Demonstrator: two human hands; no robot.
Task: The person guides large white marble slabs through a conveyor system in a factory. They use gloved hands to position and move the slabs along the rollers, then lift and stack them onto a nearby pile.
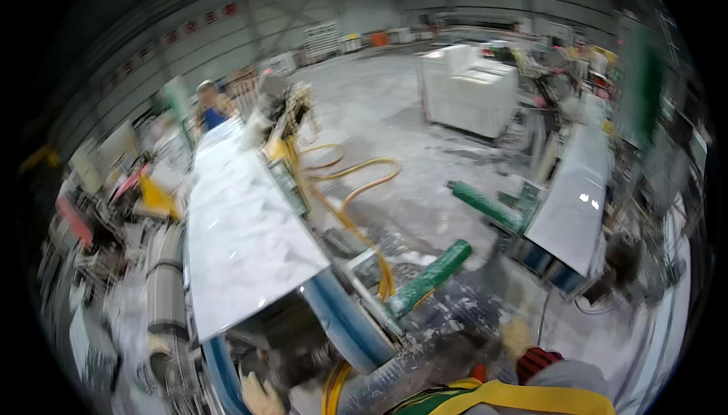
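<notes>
The picture is blurred by motion. My left hand (pixel 262 396), in a pale glove, shows at the bottom edge beside dark machinery under a white marble slab (pixel 243 225). My right hand (pixel 518 337), also in a pale glove with a red and black striped cuff, hangs over the dusty floor to the right of a green roller (pixel 428 277). No object is visible in either hand, and the fingers are too blurred to read. The slab lies on a long machine bed with a blue frame (pixel 341 320).
A yellow hose (pixel 356 187) loops over the floor beside the machine. A second green roller (pixel 485 204) sticks out from another slab line (pixel 576 195) on the right. White stone blocks (pixel 470 89) stand at the back. A person in a helmet (pixel 208 104) stands far left.
</notes>
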